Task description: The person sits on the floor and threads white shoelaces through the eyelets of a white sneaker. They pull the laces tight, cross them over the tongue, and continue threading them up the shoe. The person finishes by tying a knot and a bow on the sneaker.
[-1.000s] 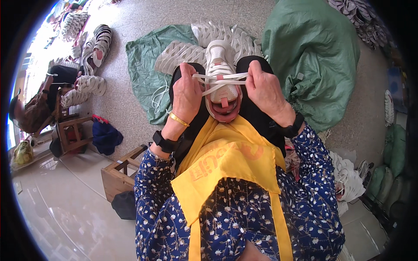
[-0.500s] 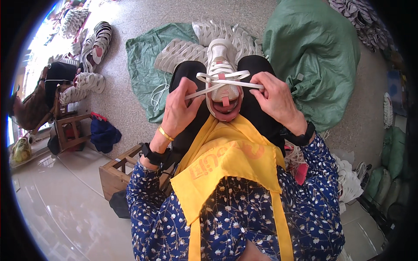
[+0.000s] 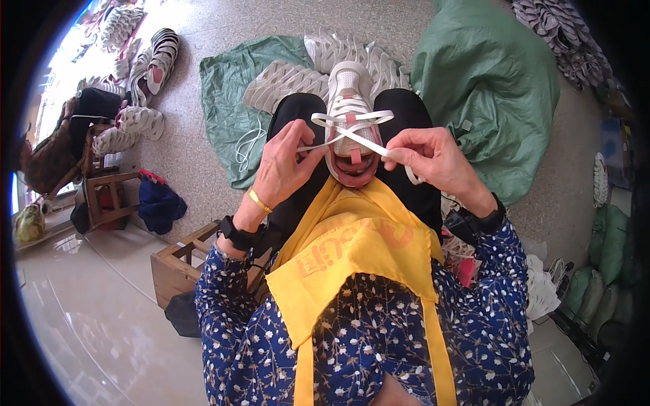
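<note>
Between my knees a white sneaker point(image 3: 350, 101) with a pink collar and tongue tab is wedged, its toe pointing away from me. Over its tongue the white shoelace point(image 3: 363, 140) crosses itself, with a loop out to each side. My left hand point(image 3: 288, 159) pinches one end left of the shoe. On the right, my right hand point(image 3: 433, 159) grips the other end between thumb and fingers, close to the shoe's opening. Both ends look drawn out to the sides. A yellow apron point(image 3: 352, 237) covers my lap below the heel.
Rows of white shoe uppers point(image 3: 284, 84) lie on a green sheet point(image 3: 230, 108) beyond my knees. A large green sack point(image 3: 487, 95) bulges at the right. Wooden stools point(image 3: 172, 274) stand at the left, near a dark blue cloth point(image 3: 160, 205). More shoe parts point(image 3: 154, 64) lie farther left.
My right hand has come down and inward with its lace end, which now slants toward me. My left hand has shifted only slightly; the sneaker stays between my knees.
</note>
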`<state>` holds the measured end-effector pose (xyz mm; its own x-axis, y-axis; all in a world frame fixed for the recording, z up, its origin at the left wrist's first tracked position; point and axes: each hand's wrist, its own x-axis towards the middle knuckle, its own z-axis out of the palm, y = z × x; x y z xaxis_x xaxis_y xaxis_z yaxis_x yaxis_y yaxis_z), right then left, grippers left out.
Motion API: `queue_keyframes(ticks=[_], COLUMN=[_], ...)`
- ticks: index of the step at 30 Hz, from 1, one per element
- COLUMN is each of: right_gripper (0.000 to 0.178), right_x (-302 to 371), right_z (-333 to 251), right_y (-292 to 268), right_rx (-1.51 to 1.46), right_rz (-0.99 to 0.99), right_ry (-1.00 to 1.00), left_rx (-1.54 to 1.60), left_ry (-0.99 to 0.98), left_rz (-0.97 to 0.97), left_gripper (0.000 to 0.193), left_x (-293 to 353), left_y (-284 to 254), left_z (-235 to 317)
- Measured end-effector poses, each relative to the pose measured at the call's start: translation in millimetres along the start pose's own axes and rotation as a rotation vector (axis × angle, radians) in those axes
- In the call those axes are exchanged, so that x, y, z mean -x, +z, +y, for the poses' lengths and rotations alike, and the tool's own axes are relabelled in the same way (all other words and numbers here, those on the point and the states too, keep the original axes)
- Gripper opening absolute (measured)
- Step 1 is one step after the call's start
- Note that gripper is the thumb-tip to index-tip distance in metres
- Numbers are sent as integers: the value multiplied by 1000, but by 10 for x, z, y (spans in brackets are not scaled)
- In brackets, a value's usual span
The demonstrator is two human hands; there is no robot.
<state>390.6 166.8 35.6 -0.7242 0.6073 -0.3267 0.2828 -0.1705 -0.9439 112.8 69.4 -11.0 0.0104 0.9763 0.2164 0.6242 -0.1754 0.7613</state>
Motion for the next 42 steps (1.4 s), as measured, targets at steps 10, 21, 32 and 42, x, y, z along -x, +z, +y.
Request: queue_keyframes(ticks=[10,21,32,42], right_gripper=[14,10,9,19], right_x=[60,185,274,463], right_z=[200,138,397,690], right_y=[-176,-189,-289,-647], right_rx=[268,409,895,826], right_rz=[252,321,518,539], right_ry=[-19,53,-396,-269], left_rx=[-53,-311,-416,-405], left_ry=[79,285,184,-17], left_rz=[-48,59,0,-11], left_gripper=[16,12,10,10], left_x=[-64,-58,119,440], left_y=[28,-148,-297,-695], left_z=[17,-21,-170,-487])
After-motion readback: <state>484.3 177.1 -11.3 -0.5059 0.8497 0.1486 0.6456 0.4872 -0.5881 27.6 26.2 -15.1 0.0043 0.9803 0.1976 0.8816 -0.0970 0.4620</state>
